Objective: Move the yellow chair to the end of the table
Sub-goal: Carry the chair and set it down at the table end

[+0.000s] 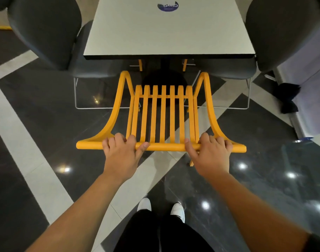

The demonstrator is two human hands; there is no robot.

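From the head camera, looking down: a pale square desk (169, 33) with a dark edge stands ahead, a round blue sticker (168, 6) near its far side. A dark grey padded chair (46, 31) sits at its left side and another grey chair (283, 31) at its right, each on thin metal legs. The desk's black pedestal base (163, 79) shows on the floor beneath the near edge. The floor (37, 124) is glossy dark stone crossed by pale diagonal bands. A dark bag or cloth (287, 99) lies by the wall at right.

The yellow chair (162, 113) stands at the near end of the desk, its front under the desk's edge and its back toward the person. Its slats run away from the viewer toward the desk; the top rail lies crosswise, left to right. The pedestal base sits directly ahead of the seat.

The left hand (121, 155) is curled over the top rail left of centre, fingers wrapped over it and thumb along it. The right hand (210, 155) grips the rail right of centre the same way. White shoes (177, 210) and black trousers show below.
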